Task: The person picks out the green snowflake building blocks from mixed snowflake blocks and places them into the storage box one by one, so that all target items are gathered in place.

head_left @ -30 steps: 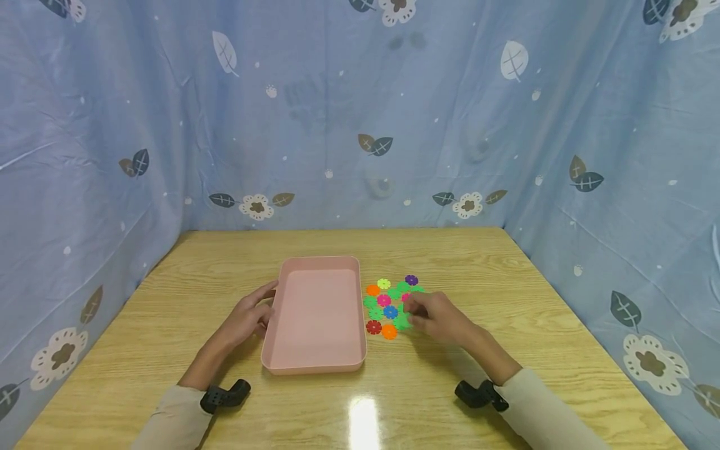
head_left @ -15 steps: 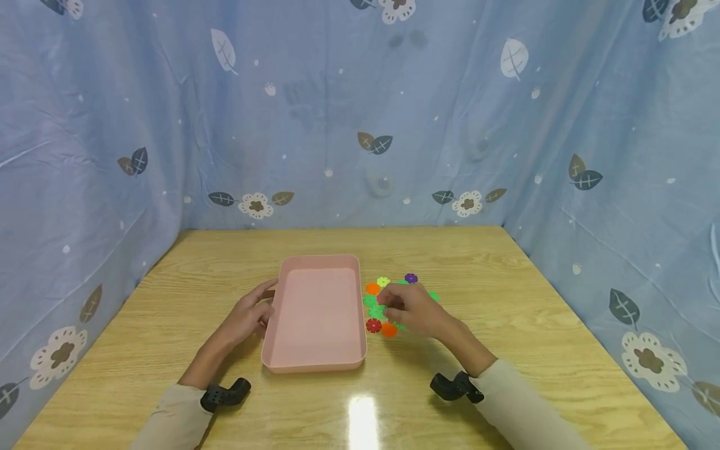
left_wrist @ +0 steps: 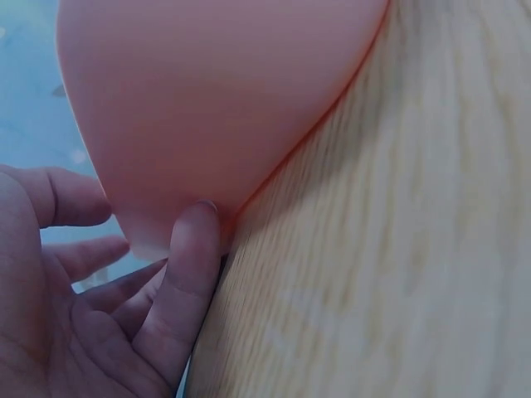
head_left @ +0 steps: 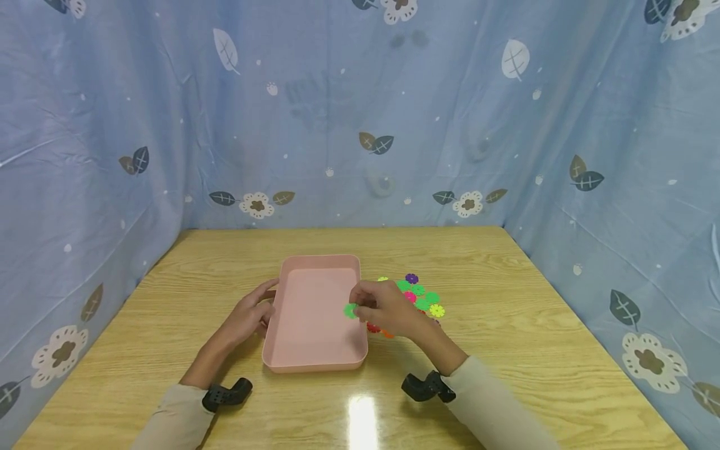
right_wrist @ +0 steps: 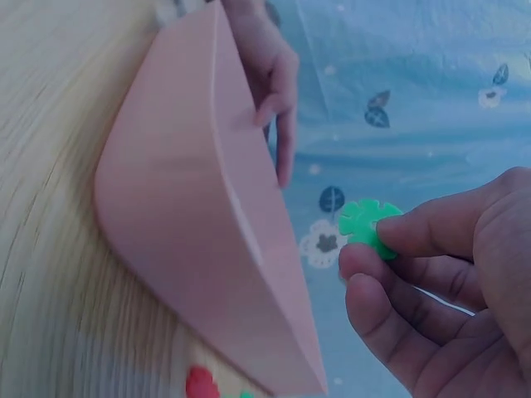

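While the right hand pinches a green notched disc between thumb and fingers, that disc hangs over the right side of the pink tray. The left hand is loosely extended — its thumb and fingers rest against the tray's left side. Other coloured discs lie on the wooden table just right of the tray, partly hidden by the right hand. Behind the table hangs a blue patterned curtain.
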The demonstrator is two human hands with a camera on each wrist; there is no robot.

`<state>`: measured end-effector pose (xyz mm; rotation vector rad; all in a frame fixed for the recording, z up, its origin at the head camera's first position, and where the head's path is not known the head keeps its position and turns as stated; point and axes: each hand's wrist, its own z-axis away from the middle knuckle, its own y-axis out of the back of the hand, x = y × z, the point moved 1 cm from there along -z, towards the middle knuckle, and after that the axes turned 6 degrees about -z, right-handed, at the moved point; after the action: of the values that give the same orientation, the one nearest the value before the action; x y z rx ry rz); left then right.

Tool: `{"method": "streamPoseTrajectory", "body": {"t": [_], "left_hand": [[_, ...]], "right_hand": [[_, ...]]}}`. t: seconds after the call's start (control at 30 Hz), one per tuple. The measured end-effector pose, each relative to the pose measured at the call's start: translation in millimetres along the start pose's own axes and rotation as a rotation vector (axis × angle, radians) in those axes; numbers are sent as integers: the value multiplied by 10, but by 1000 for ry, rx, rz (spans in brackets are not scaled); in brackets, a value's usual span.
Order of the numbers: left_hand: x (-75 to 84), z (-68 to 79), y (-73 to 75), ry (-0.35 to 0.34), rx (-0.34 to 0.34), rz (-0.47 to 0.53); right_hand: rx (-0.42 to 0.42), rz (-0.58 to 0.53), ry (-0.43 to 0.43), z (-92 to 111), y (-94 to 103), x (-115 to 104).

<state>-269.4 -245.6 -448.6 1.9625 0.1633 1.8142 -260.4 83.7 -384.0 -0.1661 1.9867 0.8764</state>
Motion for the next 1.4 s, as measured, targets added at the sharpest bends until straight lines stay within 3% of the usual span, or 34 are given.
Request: {"method": "streamPoseTrajectory", "body": {"t": [0.17, 0.53, 0.97, 1.2, 1.4], "left_hand": [[5, 2, -7, 2, 2, -5], [8, 17, -2, 1, 5, -6], [6, 6, -5, -6, 12, 3], [2, 10, -6, -1, 8, 25], [-3, 11, -10, 3, 11, 20]], "right_hand": [[8, -43, 14, -70, -88, -44], [-8, -48, -49, -265, -343, 37], [-57, -90, -183, -486, -624, 32], [-76, -50, -300, -572, -757, 44], [-101, 106, -338, -636, -883, 62]]}}
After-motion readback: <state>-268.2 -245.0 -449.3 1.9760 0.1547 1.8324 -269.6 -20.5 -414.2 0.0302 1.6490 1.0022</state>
